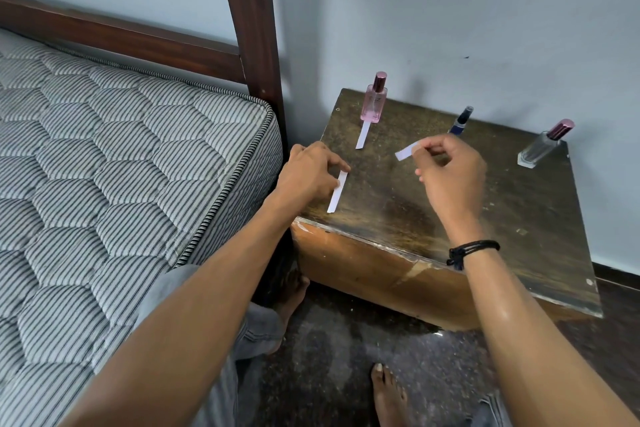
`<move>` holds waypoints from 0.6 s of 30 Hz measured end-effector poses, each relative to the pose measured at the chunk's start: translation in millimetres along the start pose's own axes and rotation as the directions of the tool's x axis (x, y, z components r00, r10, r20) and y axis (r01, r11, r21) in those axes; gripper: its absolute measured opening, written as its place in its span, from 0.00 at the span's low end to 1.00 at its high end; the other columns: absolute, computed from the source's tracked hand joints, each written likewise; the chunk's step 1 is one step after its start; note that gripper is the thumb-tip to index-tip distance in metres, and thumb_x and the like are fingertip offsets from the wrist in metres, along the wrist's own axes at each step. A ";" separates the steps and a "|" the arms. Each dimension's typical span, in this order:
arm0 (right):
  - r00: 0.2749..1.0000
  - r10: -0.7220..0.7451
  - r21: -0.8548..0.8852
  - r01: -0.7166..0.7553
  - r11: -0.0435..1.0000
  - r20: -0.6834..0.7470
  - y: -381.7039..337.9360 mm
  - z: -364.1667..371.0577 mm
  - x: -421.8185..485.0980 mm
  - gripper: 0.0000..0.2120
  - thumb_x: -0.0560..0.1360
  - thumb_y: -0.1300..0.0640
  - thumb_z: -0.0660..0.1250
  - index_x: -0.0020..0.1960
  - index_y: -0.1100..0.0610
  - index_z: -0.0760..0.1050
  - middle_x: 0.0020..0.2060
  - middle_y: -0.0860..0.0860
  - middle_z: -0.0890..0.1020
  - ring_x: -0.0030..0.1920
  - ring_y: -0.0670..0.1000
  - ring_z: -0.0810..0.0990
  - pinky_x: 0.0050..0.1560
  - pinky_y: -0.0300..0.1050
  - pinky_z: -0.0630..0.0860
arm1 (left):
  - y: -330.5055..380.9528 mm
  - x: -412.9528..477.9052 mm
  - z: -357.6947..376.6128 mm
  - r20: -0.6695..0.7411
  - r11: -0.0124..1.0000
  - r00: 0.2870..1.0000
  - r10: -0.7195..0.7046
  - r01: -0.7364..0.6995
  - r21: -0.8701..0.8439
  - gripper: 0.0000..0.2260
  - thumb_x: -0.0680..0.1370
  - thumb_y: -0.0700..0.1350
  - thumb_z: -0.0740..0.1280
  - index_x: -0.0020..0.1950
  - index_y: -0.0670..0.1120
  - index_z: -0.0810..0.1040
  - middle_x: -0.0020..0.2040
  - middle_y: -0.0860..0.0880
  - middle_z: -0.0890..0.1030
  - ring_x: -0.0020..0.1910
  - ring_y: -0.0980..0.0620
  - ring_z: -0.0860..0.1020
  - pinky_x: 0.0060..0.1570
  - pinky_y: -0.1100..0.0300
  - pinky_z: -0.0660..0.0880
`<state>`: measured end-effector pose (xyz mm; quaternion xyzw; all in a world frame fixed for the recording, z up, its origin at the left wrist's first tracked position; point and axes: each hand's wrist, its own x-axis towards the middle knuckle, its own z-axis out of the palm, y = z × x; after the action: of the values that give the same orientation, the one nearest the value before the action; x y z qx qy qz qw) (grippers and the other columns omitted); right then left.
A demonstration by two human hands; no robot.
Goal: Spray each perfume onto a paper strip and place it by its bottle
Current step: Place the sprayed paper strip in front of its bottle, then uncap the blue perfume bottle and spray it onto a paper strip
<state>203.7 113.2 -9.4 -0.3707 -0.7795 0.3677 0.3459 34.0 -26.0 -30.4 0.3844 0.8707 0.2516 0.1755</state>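
Three perfume bottles stand along the back of a worn wooden bedside table (519, 218): a pink one (373, 100) at the left, a slim dark blue one (460, 121) in the middle, and a clear grey one with a maroon cap (543, 146) at the right. One paper strip (362, 137) lies in front of the pink bottle. My right hand (450, 177) pinches a second strip (407, 151) above the table, just in front of the blue bottle. My left hand (308, 173) rests its fingers on a third strip (337, 191) lying near the table's left edge.
A striped mattress (121, 166) on a dark wooden bed frame (252, 28) lies close to the left of the table. A pale wall stands right behind the bottles. My bare feet (388, 395) rest on the dark floor below the table's front edge.
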 end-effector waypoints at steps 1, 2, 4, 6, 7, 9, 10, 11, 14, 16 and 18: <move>0.996 -0.053 -0.112 0.061 0.992 0.069 1.1 -1.3 -1.4 0.08 0.77 0.54 0.72 0.42 0.42 0.80 0.41 0.39 0.83 0.40 0.41 0.81 0.37 0.37 0.74 | 0.7 0.9 -1.0 -0.007 1.000 1.000 -0.004 0.004 -0.012 0.15 0.74 0.42 0.74 0.56 0.58 0.84 0.51 0.59 0.73 0.63 0.49 0.67 0.58 0.61 0.66; 0.985 -0.095 -0.201 0.124 0.972 0.146 2.8 -2.3 -3.0 0.08 0.77 0.54 0.72 0.42 0.43 0.80 0.42 0.38 0.81 0.41 0.40 0.80 0.37 0.34 0.71 | 1.9 1.6 -1.9 -0.010 0.999 1.000 -0.013 0.013 -0.035 0.14 0.74 0.42 0.74 0.56 0.58 0.84 0.48 0.60 0.75 0.63 0.49 0.68 0.58 0.61 0.68; 0.946 -0.120 -0.276 0.207 0.939 0.302 6.1 -3.6 -6.1 0.07 0.76 0.55 0.72 0.41 0.44 0.80 0.44 0.39 0.79 0.42 0.39 0.79 0.38 0.35 0.71 | 5.4 1.7 -3.2 -0.016 0.997 1.000 -0.026 0.024 -0.073 0.13 0.74 0.44 0.74 0.56 0.58 0.84 0.45 0.60 0.77 0.65 0.50 0.69 0.59 0.59 0.71; 0.901 -0.101 -0.305 0.246 0.920 0.423 8.9 -5.7 -7.9 0.07 0.76 0.54 0.73 0.41 0.45 0.80 0.45 0.40 0.79 0.43 0.41 0.80 0.43 0.42 0.78 | 11.3 1.7 -4.0 -0.041 0.997 0.999 -0.009 0.006 -0.073 0.12 0.75 0.45 0.74 0.56 0.56 0.84 0.49 0.58 0.81 0.66 0.50 0.70 0.62 0.56 0.72; 0.881 -0.079 -0.320 0.251 0.913 0.466 10.3 -7.0 -8.2 0.06 0.76 0.53 0.74 0.41 0.45 0.80 0.44 0.40 0.80 0.44 0.42 0.80 0.45 0.46 0.80 | 15.1 2.3 -4.6 -0.054 0.997 0.998 0.013 -0.018 -0.078 0.11 0.75 0.46 0.74 0.57 0.55 0.84 0.52 0.56 0.82 0.66 0.50 0.71 0.64 0.54 0.73; 0.848 -0.037 -0.355 0.261 0.898 0.528 13.2 -9.1 -8.7 0.05 0.76 0.51 0.74 0.42 0.45 0.81 0.44 0.39 0.80 0.45 0.44 0.81 0.48 0.51 0.81 | 23.9 3.5 -5.1 -0.056 0.992 0.996 0.067 -0.073 -0.103 0.11 0.75 0.45 0.74 0.57 0.54 0.84 0.58 0.53 0.82 0.65 0.49 0.74 0.65 0.56 0.72; 0.834 -0.023 -0.373 0.271 0.887 0.552 14.2 -9.9 -9.3 0.04 0.77 0.50 0.73 0.43 0.45 0.81 0.44 0.39 0.80 0.45 0.45 0.81 0.49 0.52 0.82 | 28.8 3.9 -4.8 -0.043 0.989 0.995 0.088 -0.093 -0.113 0.11 0.75 0.44 0.74 0.56 0.53 0.84 0.59 0.52 0.81 0.64 0.49 0.75 0.64 0.58 0.72; 0.821 -0.012 -0.388 0.282 0.878 0.570 15.2 -10.5 -10.1 0.04 0.77 0.50 0.73 0.43 0.45 0.81 0.44 0.39 0.80 0.45 0.45 0.81 0.49 0.52 0.82 | 33.0 3.7 -3.8 -0.025 0.988 0.994 0.105 -0.107 -0.115 0.11 0.75 0.44 0.74 0.57 0.53 0.84 0.60 0.52 0.81 0.64 0.49 0.75 0.63 0.58 0.71; 0.805 -0.006 -0.407 0.306 0.860 0.593 16.9 -13.0 -11.7 0.03 0.77 0.48 0.73 0.44 0.45 0.82 0.45 0.39 0.81 0.47 0.47 0.81 0.49 0.53 0.81 | 42.4 2.1 2.8 0.037 0.987 0.989 0.142 -0.138 -0.088 0.12 0.75 0.44 0.74 0.58 0.53 0.84 0.62 0.50 0.80 0.66 0.50 0.74 0.65 0.57 0.70; 0.797 -0.007 -0.406 0.315 0.858 0.604 16.9 -15.0 -11.9 0.03 0.76 0.47 0.73 0.45 0.45 0.83 0.46 0.40 0.81 0.47 0.48 0.81 0.48 0.53 0.81 | 46.1 0.8 6.4 0.051 0.986 0.986 0.159 -0.157 -0.053 0.13 0.76 0.45 0.74 0.60 0.52 0.83 0.61 0.50 0.81 0.66 0.50 0.74 0.65 0.58 0.69; 0.782 -0.001 -0.390 0.312 0.866 0.624 16.7 -17.6 -11.1 0.03 0.76 0.47 0.73 0.47 0.45 0.83 0.47 0.40 0.81 0.48 0.47 0.81 0.49 0.53 0.81 | 48.4 0.2 7.6 0.044 0.986 0.986 0.160 -0.158 -0.046 0.13 0.76 0.44 0.74 0.60 0.51 0.83 0.62 0.50 0.81 0.65 0.50 0.74 0.64 0.60 0.68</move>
<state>228.8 117.2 -17.6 -0.2381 -0.9427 0.2335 0.0077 65.7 4.4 -8.9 0.4548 0.8272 0.2739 0.1838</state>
